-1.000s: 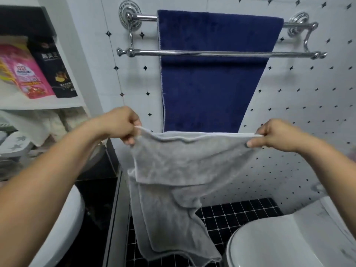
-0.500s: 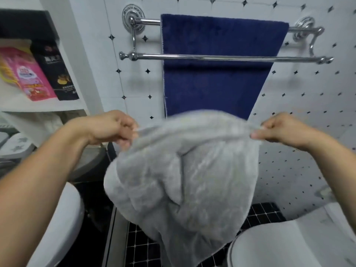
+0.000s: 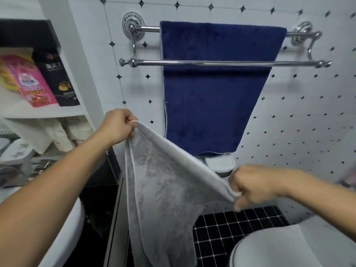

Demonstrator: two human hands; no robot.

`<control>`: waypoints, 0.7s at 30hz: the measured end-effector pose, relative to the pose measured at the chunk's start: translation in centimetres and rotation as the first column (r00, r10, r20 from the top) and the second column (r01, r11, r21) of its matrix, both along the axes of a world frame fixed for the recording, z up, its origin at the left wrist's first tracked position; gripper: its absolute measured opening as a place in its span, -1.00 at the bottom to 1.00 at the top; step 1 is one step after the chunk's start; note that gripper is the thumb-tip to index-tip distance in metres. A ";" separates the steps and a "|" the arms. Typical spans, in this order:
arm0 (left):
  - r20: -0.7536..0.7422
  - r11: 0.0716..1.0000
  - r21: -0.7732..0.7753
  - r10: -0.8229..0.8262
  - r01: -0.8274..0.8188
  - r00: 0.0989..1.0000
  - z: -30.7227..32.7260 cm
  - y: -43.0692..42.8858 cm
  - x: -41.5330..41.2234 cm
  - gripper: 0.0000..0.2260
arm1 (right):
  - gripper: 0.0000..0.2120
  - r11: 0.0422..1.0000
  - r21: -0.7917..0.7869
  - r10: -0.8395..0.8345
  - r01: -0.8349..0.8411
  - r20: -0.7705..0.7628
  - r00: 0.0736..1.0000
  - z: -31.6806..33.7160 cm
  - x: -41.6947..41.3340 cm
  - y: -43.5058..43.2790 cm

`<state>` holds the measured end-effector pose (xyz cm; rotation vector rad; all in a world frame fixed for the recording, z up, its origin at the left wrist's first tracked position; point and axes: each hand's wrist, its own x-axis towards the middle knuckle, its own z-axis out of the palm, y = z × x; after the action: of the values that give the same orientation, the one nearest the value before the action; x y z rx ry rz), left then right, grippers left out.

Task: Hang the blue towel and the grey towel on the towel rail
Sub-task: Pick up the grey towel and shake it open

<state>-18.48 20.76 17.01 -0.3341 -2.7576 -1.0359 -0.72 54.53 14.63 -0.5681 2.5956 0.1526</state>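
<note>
The blue towel [image 3: 213, 97] hangs over the back bar of the chrome double towel rail [image 3: 221, 63] on the tiled wall; the front bar is bare. Below it I hold the grey towel [image 3: 165, 189] by its top edge. My left hand [image 3: 117, 126] pinches one corner high up, just left of the blue towel's lower part. My right hand [image 3: 252, 185] grips the other corner lower down, so the edge slopes down to the right. The rest of the grey towel hangs down out of the frame.
A white shelf unit [image 3: 48, 112] on the left holds a pink packet [image 3: 28, 81] and a black packet [image 3: 57, 78]. A white toilet [image 3: 289, 245] fills the bottom right, a white basin rim [image 3: 71, 232] the bottom left. A small white wall dish [image 3: 221, 163] sits under the blue towel.
The grey towel billowed up from a shake and has dropped flat again. My right hand has moved down well below my left, tilting the top edge.
</note>
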 end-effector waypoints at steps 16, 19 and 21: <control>-0.108 0.999 0.006 -0.045 0.046 0.993 1.0 0.0 0.4 -0.87 | -0.70 0.481 -0.768 -0.789 0.423 -0.168 0.591 3.9 -4.3 7.7; -0.033 0.998 0.032 -0.047 0.048 0.998 1.1 0.3 0.4 -0.89 | -0.77 0.297 -0.868 -0.820 0.398 -0.018 0.573 4.5 -4.5 7.4; 0.071 0.986 0.160 -0.051 0.039 0.996 1.1 0.4 0.3 -0.91 | -0.75 0.167 -0.910 -0.829 0.380 0.079 0.553 5.5 -4.5 7.6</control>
<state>-18.18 21.17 18.14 -0.3419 -2.7207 -1.2947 -5.20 62.10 20.16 0.4655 2.9270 -1.6353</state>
